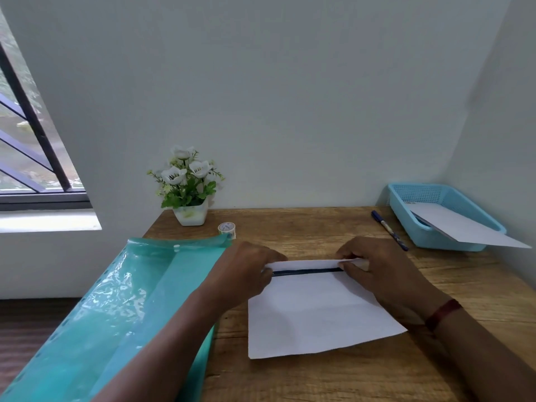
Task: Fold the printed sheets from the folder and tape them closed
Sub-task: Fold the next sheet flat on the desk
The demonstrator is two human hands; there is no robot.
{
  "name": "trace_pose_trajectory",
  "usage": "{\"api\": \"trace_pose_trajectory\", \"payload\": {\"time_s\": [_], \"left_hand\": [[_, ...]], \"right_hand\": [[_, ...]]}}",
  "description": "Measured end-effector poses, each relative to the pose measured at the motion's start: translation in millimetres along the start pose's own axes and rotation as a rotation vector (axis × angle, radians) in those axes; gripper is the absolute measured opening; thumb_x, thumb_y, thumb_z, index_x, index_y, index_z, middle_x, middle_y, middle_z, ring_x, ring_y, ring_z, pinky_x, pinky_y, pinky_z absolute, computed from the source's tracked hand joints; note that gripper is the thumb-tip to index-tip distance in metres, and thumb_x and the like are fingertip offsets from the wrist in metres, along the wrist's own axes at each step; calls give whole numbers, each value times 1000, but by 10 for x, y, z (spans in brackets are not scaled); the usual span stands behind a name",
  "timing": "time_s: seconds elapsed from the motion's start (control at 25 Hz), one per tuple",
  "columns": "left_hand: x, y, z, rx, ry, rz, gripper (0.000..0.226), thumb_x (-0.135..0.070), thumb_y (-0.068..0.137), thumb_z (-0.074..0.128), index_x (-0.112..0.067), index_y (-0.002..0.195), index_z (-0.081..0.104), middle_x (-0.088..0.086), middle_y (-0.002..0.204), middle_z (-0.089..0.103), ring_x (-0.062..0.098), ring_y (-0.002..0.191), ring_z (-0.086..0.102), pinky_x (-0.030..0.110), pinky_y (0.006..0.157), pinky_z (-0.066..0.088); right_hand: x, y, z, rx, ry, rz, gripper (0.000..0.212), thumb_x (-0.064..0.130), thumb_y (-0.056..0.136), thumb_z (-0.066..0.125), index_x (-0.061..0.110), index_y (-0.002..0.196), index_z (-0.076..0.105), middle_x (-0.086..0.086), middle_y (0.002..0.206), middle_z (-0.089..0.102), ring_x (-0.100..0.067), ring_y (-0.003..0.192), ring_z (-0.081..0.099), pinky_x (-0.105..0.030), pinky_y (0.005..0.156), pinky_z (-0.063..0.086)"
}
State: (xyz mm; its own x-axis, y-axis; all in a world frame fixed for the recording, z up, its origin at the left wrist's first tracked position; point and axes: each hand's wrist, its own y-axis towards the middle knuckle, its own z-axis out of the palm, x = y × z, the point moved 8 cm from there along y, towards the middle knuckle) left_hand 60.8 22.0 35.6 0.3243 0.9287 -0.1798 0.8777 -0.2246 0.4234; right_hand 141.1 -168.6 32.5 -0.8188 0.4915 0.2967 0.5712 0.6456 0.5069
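Note:
A white sheet (316,311) lies on the wooden table (319,227) in front of me. Its far edge is lifted and curls toward me, with a dark printed band showing under the flap. My left hand (246,271) pinches the flap's left end. At the flap's right end my right hand (374,271) pinches it too. A teal plastic folder (121,300) lies open at the left, partly hanging over the table's edge. Just beyond the folder stands a small roll of tape (226,228).
A white pot of artificial flowers (188,192) stands at the back left. A blue pen (388,230) lies at the back right beside a blue basket (435,210) holding a white sheet (464,227). Walls close the back and right; a window is at left.

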Motion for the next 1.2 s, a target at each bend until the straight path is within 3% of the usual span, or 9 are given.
{"api": "trace_pose_trajectory", "payload": {"time_s": [0.16,0.32,0.44,0.56,0.64,0.76,1.0,1.2], "left_hand": [[28,-12,240,182,78,-44,45,-10,91,51,-29,130,61,-3,117,71,15,101,65,33,85,56],[37,-57,375,302,141,-100,52,-17,95,46,-24,146,42,0,142,54,20,125,52,37,103,45],[-30,-153,527,474,166,-144,57,-38,103,33,-18,155,18,5,161,19,22,147,22,41,118,27],[-66,-233,648,586,143,-160,67,-51,103,22,-17,155,-1,6,163,-5,18,150,-5,39,123,5],[-79,-249,688,609,145,-154,68,-53,102,18,-19,154,-8,5,162,-13,18,149,-14,40,122,-2],[-134,-234,740,595,160,-142,67,-52,102,14,-18,153,-13,5,161,-19,18,147,-20,43,122,-7],[-243,-168,768,503,136,-73,62,-39,105,18,-12,154,-9,7,162,-15,15,147,-19,26,113,-17],[-223,-136,728,505,62,-108,60,-37,105,20,-12,154,-4,7,163,-11,13,148,-14,24,113,-14]], "right_hand": [[23,-27,123,155,-99,-22,29,23,84,70,28,113,71,11,110,72,-9,95,67,-23,77,51],[70,-54,240,308,-206,-7,43,38,95,53,31,138,52,14,136,57,-7,117,58,-27,95,48],[42,-106,379,496,-293,54,57,54,97,39,32,149,32,13,155,32,-8,133,43,-28,107,39],[56,-175,482,648,-326,90,73,67,93,27,30,154,15,9,162,9,-10,146,21,-33,116,27],[89,-217,547,707,-320,95,79,68,92,22,25,155,3,5,162,-5,-12,149,3,-32,120,9],[143,-259,653,745,-300,95,84,69,90,15,19,153,-11,-1,161,-17,-10,147,-16,-30,119,-8],[292,-252,851,733,-257,58,78,63,97,16,19,151,-18,3,158,-25,-5,142,-28,-29,118,-15],[327,-233,905,730,-225,39,72,55,100,20,21,151,-18,6,158,-26,-2,141,-28,-28,118,-16]]}}
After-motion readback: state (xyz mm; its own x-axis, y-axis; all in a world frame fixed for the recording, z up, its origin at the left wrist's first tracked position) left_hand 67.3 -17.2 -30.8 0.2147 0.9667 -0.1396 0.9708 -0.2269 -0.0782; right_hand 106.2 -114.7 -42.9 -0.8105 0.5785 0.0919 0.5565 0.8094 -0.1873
